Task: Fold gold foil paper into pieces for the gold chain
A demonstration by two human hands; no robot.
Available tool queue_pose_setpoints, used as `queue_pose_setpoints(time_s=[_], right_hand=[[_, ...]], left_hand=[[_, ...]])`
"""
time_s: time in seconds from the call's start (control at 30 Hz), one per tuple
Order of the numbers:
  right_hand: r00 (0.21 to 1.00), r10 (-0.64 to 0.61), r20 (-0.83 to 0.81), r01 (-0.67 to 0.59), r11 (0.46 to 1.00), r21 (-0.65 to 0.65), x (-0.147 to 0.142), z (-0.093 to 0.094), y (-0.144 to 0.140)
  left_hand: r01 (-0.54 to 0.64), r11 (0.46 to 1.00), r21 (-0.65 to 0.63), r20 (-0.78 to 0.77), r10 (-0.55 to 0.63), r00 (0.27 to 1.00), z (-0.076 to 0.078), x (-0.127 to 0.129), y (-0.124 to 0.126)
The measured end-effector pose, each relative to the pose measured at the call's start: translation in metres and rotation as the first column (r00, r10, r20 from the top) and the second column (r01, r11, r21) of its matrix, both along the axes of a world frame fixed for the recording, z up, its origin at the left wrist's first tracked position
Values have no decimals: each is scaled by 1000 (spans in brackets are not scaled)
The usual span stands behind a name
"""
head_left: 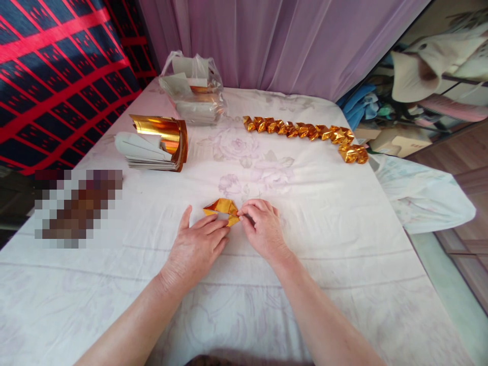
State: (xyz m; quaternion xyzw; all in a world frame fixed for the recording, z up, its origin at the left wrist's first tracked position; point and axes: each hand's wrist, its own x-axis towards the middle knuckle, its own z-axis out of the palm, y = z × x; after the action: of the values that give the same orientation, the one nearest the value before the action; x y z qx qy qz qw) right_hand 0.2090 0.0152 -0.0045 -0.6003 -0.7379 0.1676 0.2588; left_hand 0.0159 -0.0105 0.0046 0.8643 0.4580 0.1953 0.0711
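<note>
A partly folded piece of gold foil paper [221,206] lies on the flowered tablecloth in front of me, some of its white back showing. My left hand [200,239] rests palm down at its near left edge, fingers stretched out and thumb spread away. At the right corner of the foil paper, my right hand [263,223] pinches with thumb and forefinger. Behind it, a curved row of folded gold foil pieces [301,130] runs toward the table's right edge. A bent stack of gold foil sheets [158,145] with white backs stands at the left.
A clear plastic bag [194,94] with more sheets sits at the back by the purple curtain [244,46]. A blurred-out patch [78,208] covers something at left. Beyond the right edge are a pale plastic bag [423,195] and a cluttered shelf with a hat [415,76].
</note>
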Motion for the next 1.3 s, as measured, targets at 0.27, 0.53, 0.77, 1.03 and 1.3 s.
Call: queue_pose_setpoints(time_s=[0.27, 0.53, 0.77, 1.03, 1.3], right_hand=[[1000, 1, 9, -1, 1000, -1, 0, 0, 0], [1000, 13, 28, -14, 1000, 5, 0, 1, 0], [998, 1, 64, -4, 999, 45, -3, 1, -3], [993, -47, 108, 40, 997, 67, -9, 0, -6], [989, -74, 132, 67, 996, 55, -16, 4, -8]], left_hand=[[40, 999, 16, 12, -40, 999, 6, -5, 1], [31, 999, -18, 11, -30, 999, 8, -5, 0], [-18, 991, -132, 162, 40, 986, -1, -17, 8], [-46, 978, -205, 316, 111, 942, -6, -23, 21], [-40, 978, -207, 320, 106, 942, -7, -23, 19]])
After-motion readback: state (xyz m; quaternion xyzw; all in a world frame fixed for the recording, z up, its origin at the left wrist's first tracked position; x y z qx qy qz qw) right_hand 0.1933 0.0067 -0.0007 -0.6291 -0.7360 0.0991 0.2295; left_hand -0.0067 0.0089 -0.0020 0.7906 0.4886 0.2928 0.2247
